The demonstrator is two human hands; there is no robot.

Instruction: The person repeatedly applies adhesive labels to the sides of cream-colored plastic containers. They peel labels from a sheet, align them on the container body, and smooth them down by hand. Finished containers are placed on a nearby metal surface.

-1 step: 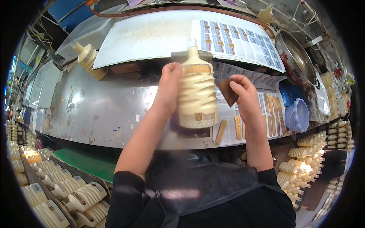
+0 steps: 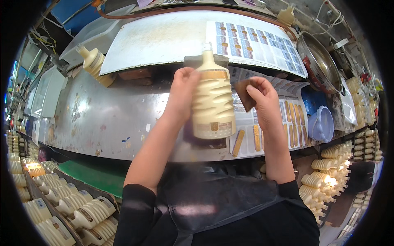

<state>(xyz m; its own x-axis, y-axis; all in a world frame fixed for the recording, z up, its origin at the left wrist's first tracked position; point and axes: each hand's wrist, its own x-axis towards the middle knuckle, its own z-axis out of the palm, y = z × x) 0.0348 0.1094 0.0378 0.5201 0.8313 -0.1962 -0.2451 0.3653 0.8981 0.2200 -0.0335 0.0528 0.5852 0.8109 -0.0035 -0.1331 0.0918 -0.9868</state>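
Observation:
A cream bottle [image 2: 212,96] with wavy ridges and a clear neck lies in front of me, its neck pointing away. A gold band [image 2: 215,74] crosses its shoulder, and a small printed emblem sits near its base. My left hand [image 2: 183,88] is closed at the bottle's upper left side, fingertips over the left end of the band; some fingers are hidden. My right hand [image 2: 264,98] pinches a flat brown square piece [image 2: 245,95], thin like a scraper, just right of the bottle and apart from it.
Gold label strips on backing sheets [image 2: 257,137] lie right of the bottle. Blue printed labels [image 2: 242,37] rest on the raised white board [image 2: 164,37]. Another cream bottle [image 2: 95,63] leans at the far left. A lilac basin [image 2: 321,125] and racks of bottles [image 2: 88,211] flank the metal table [image 2: 102,115].
My left hand has shifted slightly right, its fingertips now over the band's left end. My right hand has risen a little with the brown piece. The bottle has barely moved.

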